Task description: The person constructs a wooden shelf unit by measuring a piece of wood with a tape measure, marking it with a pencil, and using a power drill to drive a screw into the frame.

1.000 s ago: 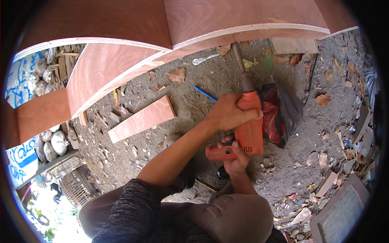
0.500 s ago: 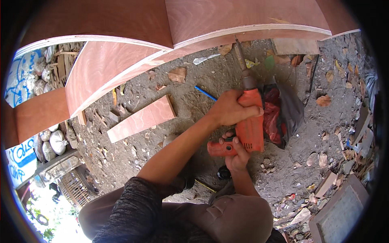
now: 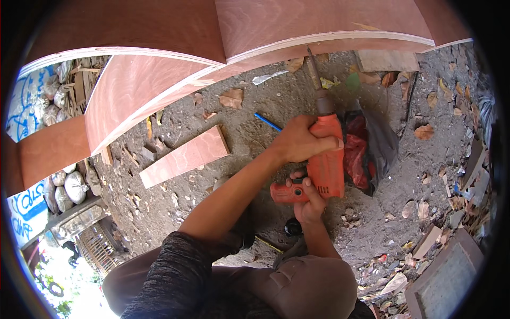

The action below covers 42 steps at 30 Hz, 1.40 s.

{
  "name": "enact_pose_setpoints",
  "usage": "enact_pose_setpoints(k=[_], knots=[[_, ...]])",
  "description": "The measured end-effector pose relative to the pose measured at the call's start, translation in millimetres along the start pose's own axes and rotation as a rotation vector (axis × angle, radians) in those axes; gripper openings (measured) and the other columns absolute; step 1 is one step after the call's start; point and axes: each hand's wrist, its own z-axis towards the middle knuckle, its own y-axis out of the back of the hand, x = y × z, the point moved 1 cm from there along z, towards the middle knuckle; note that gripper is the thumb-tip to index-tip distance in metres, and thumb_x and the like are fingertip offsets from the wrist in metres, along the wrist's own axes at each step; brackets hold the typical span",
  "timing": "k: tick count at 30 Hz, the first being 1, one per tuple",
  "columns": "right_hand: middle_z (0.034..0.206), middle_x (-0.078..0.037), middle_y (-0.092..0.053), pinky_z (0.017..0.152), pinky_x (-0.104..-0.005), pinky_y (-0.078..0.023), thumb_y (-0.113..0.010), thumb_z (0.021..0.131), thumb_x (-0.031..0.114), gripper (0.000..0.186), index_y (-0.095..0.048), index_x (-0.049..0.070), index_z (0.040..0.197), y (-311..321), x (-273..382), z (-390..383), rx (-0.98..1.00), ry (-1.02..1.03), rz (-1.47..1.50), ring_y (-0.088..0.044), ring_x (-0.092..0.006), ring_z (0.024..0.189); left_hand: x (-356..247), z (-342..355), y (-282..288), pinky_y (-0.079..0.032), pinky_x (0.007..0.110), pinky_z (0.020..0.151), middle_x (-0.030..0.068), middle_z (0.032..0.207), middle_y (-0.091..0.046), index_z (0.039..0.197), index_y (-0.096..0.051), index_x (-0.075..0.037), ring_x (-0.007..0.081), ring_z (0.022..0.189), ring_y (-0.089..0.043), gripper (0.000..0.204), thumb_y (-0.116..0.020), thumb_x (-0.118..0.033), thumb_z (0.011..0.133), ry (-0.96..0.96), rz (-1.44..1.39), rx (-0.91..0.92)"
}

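Note:
An orange power drill (image 3: 328, 169) points away from me, with a long bit (image 3: 313, 68) in its dark chuck. My left hand (image 3: 300, 140) is wrapped over the front of its body, thumb lying across the top. Around the rear grip, which sticks out to the left, my right hand (image 3: 309, 203) is closed; some fingers are hidden beneath. The bit's tip meets the view of the reddish plywood panel (image 3: 319, 18) just under its pale edge; whether it touches the wood, I cannot tell.
A wedge-shaped plywood offcut (image 3: 186, 157) and a blue stick-like item (image 3: 268, 122) lie on the dirt. Right of the drill is a black plastic bag (image 3: 380, 143) with red inside. Beyond it are dry leaves and a framed board (image 3: 449, 279). Filled sacks (image 3: 75, 187) sit at left.
The drill and both hands have shifted very slightly left and away from me. Both grips are unchanged.

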Motion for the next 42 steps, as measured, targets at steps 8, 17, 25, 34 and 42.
enact_pose_setpoints(k=[8,17,25,34,42], knots=[[0.104,-0.011,-0.063,0.082,-0.044,-0.053,-0.061,0.098,0.012,0.037,-0.049,0.003,0.132,3.9,-1.9,2.9,-0.002,-0.027,-0.027,-0.06,-0.0251,0.1,-1.6,4.0,3.2,-0.055,0.04,0.087,0.0193,0.098,-0.074,0.104,-0.075,-0.001,0.0307,0.094,-0.073,0.061,-0.081,-0.049,0.067,-0.001,0.006,-0.004],[0.104,-0.014,-0.067,0.081,-0.0439,-0.054,-0.062,0.097,0.008,0.039,-0.049,0.003,0.133,10.2,-10.3,13.0,0.047,0.038,0.004,-0.063,-0.0265,0.093,-2.1,7.3,6.6,-0.055,0.04,0.086,0.0191,0.097,-0.075,0.104,-0.074,0.002,0.0292,0.093,-0.073,0.062,-0.081,-0.047,0.067,0.013,0.011,-0.008],[0.103,-0.014,-0.067,0.081,-0.0438,-0.054,-0.064,0.095,0.006,0.037,-0.052,0.001,0.13,5.2,-7.6,15.4,-0.063,0.024,-0.058,-0.064,-0.0265,0.092,0.3,13.2,9.4,-0.055,0.036,0.085,0.0151,0.101,-0.072,0.108,-0.07,0.006,0.0224,0.094,-0.069,0.065,-0.081,-0.046,0.07,0.023,-0.07,0.038],[0.122,-0.017,-0.064,0.091,-0.0454,-0.058,-0.066,0.095,0.004,0.053,-0.043,0.0,0.143,3.3,3.0,12.3,-0.067,0.056,-0.119,-0.065,-0.0267,0.107,10.0,15.2,1.3,-0.055,0.037,0.083,0.0165,0.098,-0.074,0.106,-0.073,0.003,0.0241,0.091,-0.071,0.061,-0.08,-0.045,0.069,0.004,-0.225,0.019],[0.121,-0.015,-0.063,0.091,-0.0466,-0.057,-0.062,0.098,0.008,0.048,-0.045,0.001,0.142,-0.4,6.1,16.1,0.012,0.015,-0.136,-0.063,-0.0287,0.114,13.2,19.1,-0.9,-0.056,0.038,0.081,0.0162,0.095,-0.074,0.105,-0.073,0.004,0.0237,0.087,-0.071,0.061,-0.08,-0.045,0.069,-0.043,-0.172,-0.023]])
